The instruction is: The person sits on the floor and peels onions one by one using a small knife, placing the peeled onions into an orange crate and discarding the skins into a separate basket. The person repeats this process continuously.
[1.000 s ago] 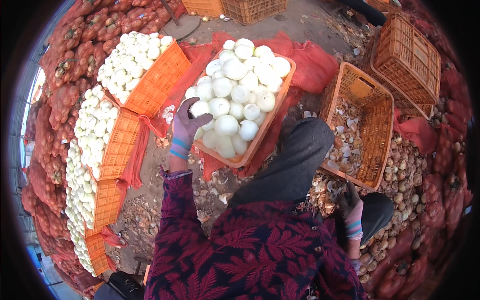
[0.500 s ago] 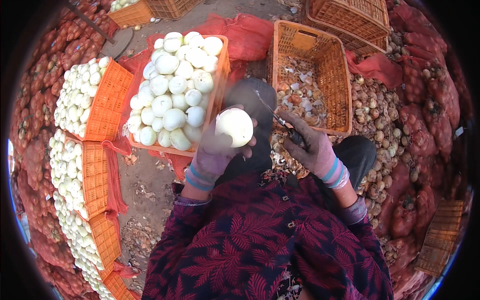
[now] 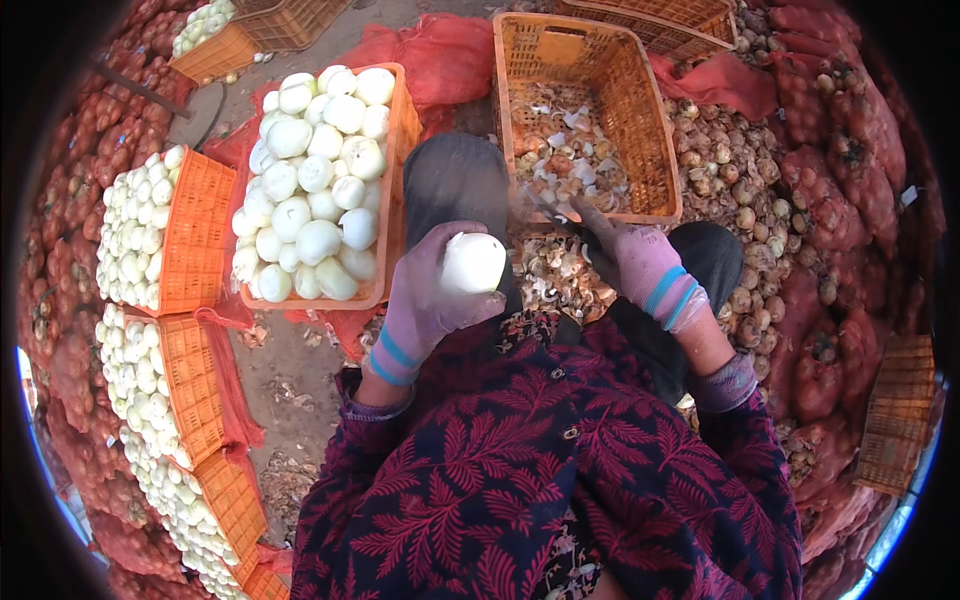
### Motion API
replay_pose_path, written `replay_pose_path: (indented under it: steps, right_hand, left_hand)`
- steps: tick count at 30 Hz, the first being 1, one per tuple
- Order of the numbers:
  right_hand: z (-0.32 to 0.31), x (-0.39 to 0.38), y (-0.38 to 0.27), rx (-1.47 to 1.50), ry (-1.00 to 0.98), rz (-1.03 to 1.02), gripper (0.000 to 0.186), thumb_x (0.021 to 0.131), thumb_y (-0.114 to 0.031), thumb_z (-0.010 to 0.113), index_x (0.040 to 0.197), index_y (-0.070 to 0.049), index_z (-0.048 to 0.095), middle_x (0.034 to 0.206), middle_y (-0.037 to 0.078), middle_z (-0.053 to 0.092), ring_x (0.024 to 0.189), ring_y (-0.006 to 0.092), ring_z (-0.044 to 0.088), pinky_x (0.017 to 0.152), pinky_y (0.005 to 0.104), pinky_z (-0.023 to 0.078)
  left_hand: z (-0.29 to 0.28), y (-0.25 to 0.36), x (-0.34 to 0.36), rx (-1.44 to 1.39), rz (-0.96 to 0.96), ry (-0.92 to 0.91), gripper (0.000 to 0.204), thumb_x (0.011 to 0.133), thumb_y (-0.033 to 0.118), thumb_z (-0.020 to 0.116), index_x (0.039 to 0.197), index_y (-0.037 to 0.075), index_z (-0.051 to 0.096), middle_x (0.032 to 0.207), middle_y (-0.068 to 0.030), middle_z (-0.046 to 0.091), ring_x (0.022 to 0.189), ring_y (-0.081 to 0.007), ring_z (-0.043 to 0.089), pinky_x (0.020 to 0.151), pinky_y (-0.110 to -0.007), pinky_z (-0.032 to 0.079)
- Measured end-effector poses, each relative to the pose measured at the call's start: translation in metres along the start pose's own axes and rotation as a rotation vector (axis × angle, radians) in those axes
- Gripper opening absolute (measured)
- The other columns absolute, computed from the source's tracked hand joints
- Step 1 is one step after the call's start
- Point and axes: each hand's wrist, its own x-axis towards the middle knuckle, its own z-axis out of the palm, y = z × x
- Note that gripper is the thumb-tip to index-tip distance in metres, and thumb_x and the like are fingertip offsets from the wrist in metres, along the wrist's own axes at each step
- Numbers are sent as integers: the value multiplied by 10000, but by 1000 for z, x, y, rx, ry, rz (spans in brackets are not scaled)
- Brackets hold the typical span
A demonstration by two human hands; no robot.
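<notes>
My gloved left hand (image 3: 428, 285) is closed round a peeled white onion (image 3: 473, 263), held over my lap. In my gloved right hand (image 3: 640, 262) there is a knife (image 3: 556, 215), its blade pointing up and to the left near the front rim of the crate with skins. That orange crate (image 3: 668, 130) has onion skins (image 3: 570, 150) lying in its bottom. Left of my knee stands another orange crate (image 3: 402, 140), heaped with peeled white onions (image 3: 315, 172). The two hands are apart, and the blade does not touch the onion.
More orange crates (image 3: 200, 230) filled with peeled onions line the left side. Unpeeled onions (image 3: 745, 190) lie in a pile to the right, beside red mesh sacks (image 3: 830, 210). Loose skins (image 3: 560, 270) cover the ground between my knees. Further crates (image 3: 650, 30) stand at the back.
The view has shifted, so the crates appear further left and higher. My left hand has turned the onion to show its side. The knife blade has swung lower, towards the left.
</notes>
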Motion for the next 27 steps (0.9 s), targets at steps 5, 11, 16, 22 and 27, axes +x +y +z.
replay_pose_path:
  steps: [5,11,16,22,27]
  right_hand:
    - [-11,-10,-22,452,126,-57,668,928,-104,665,1551,-129,425,968,219,704,789,310,689,760,398,540]
    - [23,-11,-8,532,140,-17,627,920,-111,668,1518,-132,480,1020,224,705,906,353,722,779,413,554]
    - [39,-11,7,501,107,40,611,925,-125,674,1509,-159,496,891,177,665,720,297,646,709,394,526]
    - [41,2,-5,468,6,98,566,939,-58,665,1480,-26,503,1173,187,725,987,127,669,883,296,523]
    - [42,1,-14,492,4,121,630,897,-81,677,1499,-128,498,927,193,696,845,328,710,768,399,553]
  left_hand:
    - [-7,10,-9,-169,-46,4,834,676,349,918,1357,25,562,1235,-82,619,1135,-157,584,998,-324,468]
    - [-52,-34,-37,-73,-271,317,818,679,309,919,1358,19,566,1259,-108,625,1119,-190,615,963,-346,511]
    - [-151,-141,-55,-111,-150,892,877,669,239,932,1396,-22,517,1300,-174,611,1127,-240,633,949,-362,549]
    - [-237,-199,-55,938,-394,610,840,773,222,844,1477,-17,453,1378,-247,554,1211,-376,595,1012,-420,509]
    - [-247,-194,-64,604,-479,629,779,799,204,821,1468,6,475,1348,-186,568,1028,-274,624,893,-390,536]
